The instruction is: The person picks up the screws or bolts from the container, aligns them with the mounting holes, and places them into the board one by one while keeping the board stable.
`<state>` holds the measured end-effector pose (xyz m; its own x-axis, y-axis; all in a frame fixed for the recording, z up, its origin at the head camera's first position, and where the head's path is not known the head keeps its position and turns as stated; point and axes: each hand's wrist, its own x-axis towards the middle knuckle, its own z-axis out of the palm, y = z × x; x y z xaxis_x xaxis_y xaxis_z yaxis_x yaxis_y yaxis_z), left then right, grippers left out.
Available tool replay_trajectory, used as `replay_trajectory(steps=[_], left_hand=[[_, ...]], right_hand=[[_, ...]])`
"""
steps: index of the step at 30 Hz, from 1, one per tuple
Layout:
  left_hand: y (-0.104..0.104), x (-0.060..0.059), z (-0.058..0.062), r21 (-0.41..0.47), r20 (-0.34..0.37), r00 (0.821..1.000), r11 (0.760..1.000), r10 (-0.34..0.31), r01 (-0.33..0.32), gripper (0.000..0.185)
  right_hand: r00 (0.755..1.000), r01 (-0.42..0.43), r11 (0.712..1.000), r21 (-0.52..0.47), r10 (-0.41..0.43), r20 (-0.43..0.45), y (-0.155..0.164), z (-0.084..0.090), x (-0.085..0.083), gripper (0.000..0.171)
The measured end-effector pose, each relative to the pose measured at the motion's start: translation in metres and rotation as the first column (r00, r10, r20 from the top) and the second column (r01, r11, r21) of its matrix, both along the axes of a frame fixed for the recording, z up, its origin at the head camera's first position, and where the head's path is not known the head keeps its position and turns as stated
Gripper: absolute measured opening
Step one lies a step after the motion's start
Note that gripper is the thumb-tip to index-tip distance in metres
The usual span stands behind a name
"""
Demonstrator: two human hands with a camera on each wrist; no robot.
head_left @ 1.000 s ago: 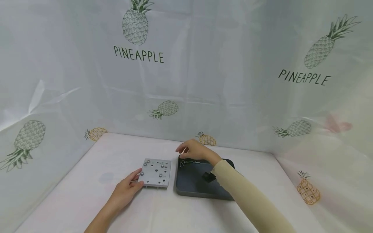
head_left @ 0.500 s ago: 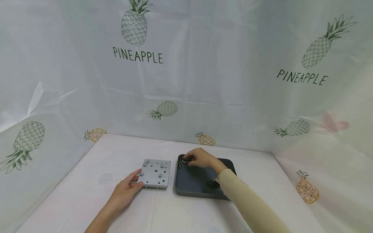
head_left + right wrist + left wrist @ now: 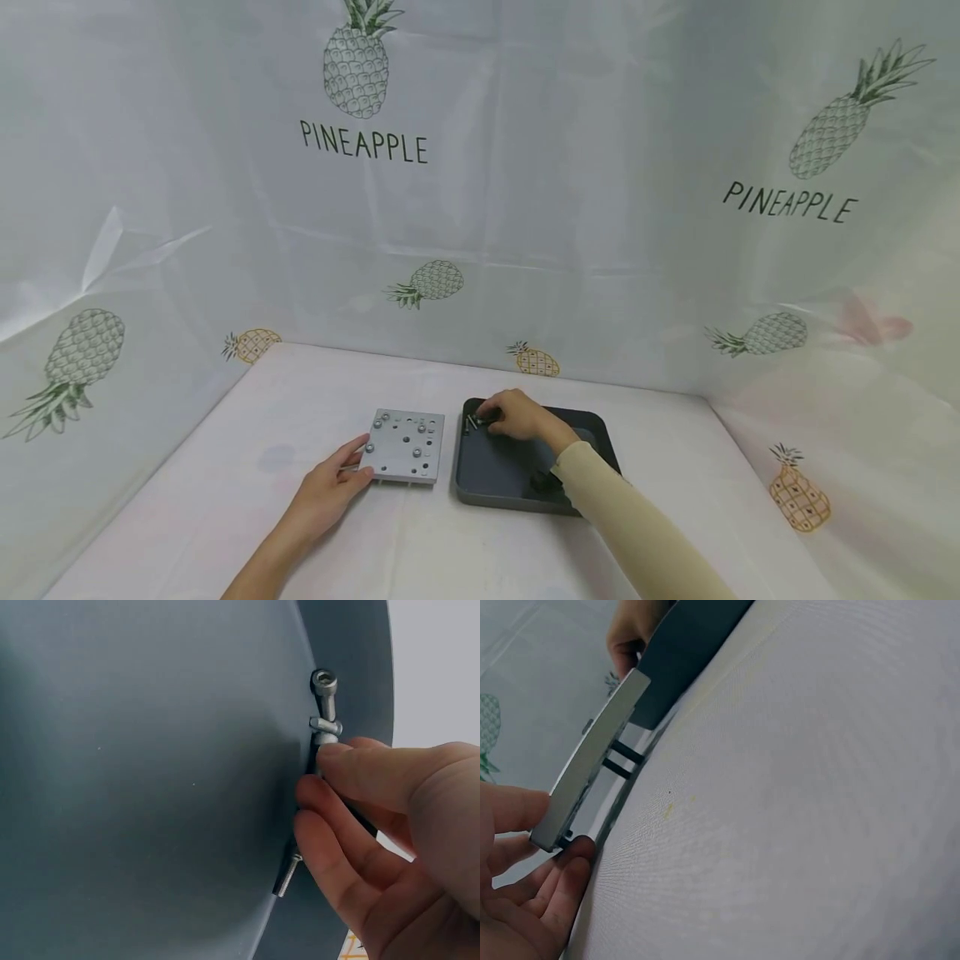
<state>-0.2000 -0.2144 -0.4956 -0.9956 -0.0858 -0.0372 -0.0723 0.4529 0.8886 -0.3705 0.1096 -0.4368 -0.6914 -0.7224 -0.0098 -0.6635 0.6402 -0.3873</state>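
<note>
A square grey metal plate (image 3: 405, 446) with holes and several screws in it lies on the white table. My left hand (image 3: 352, 467) holds its near left corner. In the left wrist view the thumb lies on the plate (image 3: 592, 765) and the fingers (image 3: 562, 877) curl under the corner. My right hand (image 3: 491, 415) reaches into the far left corner of a dark tray (image 3: 592, 433). There its fingertips (image 3: 315, 795) close on a dark screw shaft among loose screws (image 3: 324, 682) lying against the tray wall (image 3: 352, 667).
A small black object (image 3: 542, 481) lies in the tray's near part, beside my right sleeve (image 3: 630, 525). Plastic sheets with pineapple prints wall the table at the back and both sides. The tray stands just right of the plate.
My right hand has come down from above the tray's far edge onto the screws in its corner, fingers curling in. The left hand and plate have stayed put.
</note>
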Motion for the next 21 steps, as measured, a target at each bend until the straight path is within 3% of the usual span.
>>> replay_trajectory(steps=[10, 21], left_hand=[[0.001, 0.000, -0.001, 0.016, -0.001, 1.000, 1.000, 0.001, -0.001, 0.065], [0.002, 0.000, -0.001, 0.003, -0.010, 1.000, 1.000, 0.007, -0.007, 0.064]], right_hand=[[0.998, 0.024, 0.998, 0.056, -0.021, -0.063, -0.008, -0.005, 0.001, 0.023], [0.995, 0.088, 0.992, 0.092, -0.082, -0.063, -0.014, -0.006, 0.002, 0.018]])
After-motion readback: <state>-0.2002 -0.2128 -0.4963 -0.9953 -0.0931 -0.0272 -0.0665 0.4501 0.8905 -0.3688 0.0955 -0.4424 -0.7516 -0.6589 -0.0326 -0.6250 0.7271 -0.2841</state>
